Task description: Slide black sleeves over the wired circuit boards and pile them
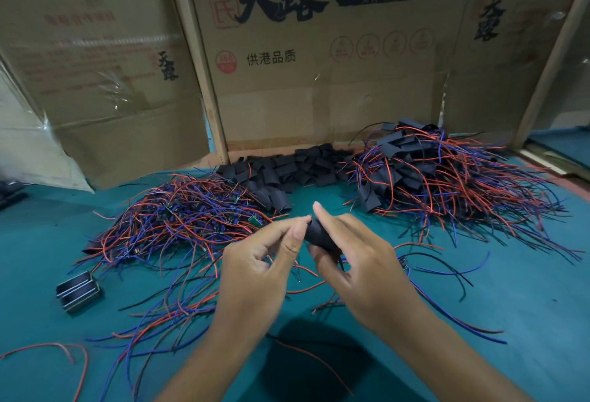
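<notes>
Fingers (298,230) pinching black sleeve (319,237), teal tabletop (526,290)

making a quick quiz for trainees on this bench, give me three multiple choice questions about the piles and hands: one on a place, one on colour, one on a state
1. Where is the pile of empty black sleeves?
A. at the back, between the two wire piles
B. at the near table edge
C. inside the metal part on the left

2. What colour is the table cover?
A. white
B. teal green
C. yellow

3. What is the right hand doing?
A. lying flat on the table
B. holding a black sleeve
C. reaching into the far pile

Key: 1 A, the loose sleeves lie against the cardboard, with the unsleeved boards pile to the left and the sleeved pile to the right. 2 B, the bare cover shows teal all round. 3 B, its fingers curl round the sleeve while the left hand pinches at the sleeve's end.
</notes>
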